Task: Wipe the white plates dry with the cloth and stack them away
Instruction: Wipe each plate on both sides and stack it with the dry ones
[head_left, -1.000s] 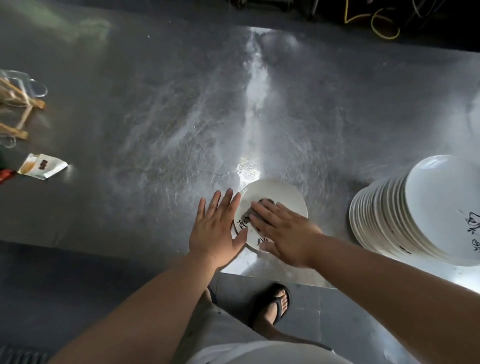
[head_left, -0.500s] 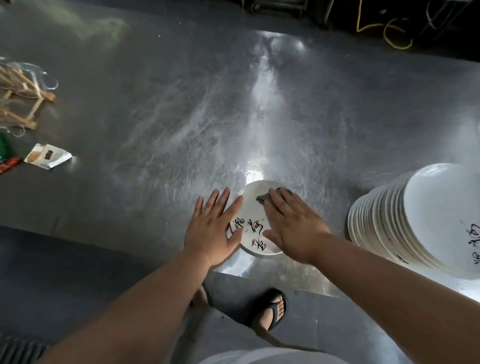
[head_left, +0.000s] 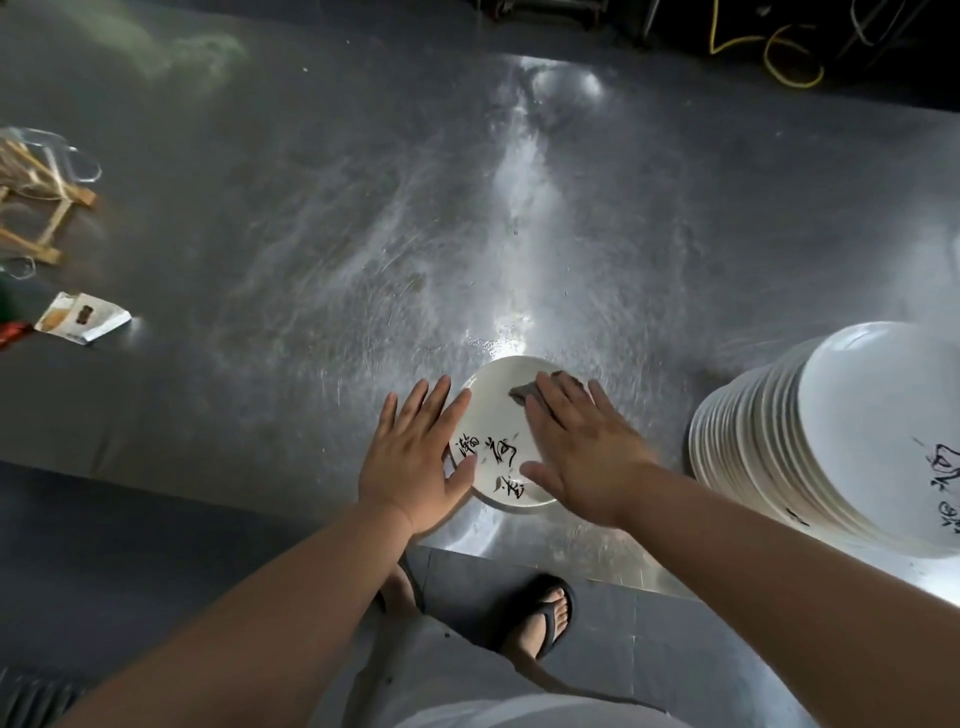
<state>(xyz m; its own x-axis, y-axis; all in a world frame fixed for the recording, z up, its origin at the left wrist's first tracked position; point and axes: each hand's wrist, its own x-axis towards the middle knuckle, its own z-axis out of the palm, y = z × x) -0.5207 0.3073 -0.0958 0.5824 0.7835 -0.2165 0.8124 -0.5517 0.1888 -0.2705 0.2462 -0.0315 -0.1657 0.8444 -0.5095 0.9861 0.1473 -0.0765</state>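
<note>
A white plate (head_left: 493, 410) with black brush lettering lies flat near the front edge of the steel table. My right hand (head_left: 582, 447) lies across the plate's right half, its straight fingers pressing a dark grey cloth (head_left: 522, 391) onto the plate's far side; only a corner of the cloth shows past the fingertips. My left hand (head_left: 413, 462) rests flat with spread fingers against the plate's left rim. A tall leaning stack of the same white plates (head_left: 841, 441) stands to the right.
The scratched steel table (head_left: 311, 270) stretches far ahead. At its left edge lie a small paper packet (head_left: 80, 317), wooden sticks (head_left: 41, 208) and a clear glass dish (head_left: 72, 156). Below the table edge are my sandalled feet (head_left: 545, 618) on the grey floor.
My right hand has slid the cloth from the plate's near left area to its far right side, uncovering the lettering. My left hand has stayed at the left rim.
</note>
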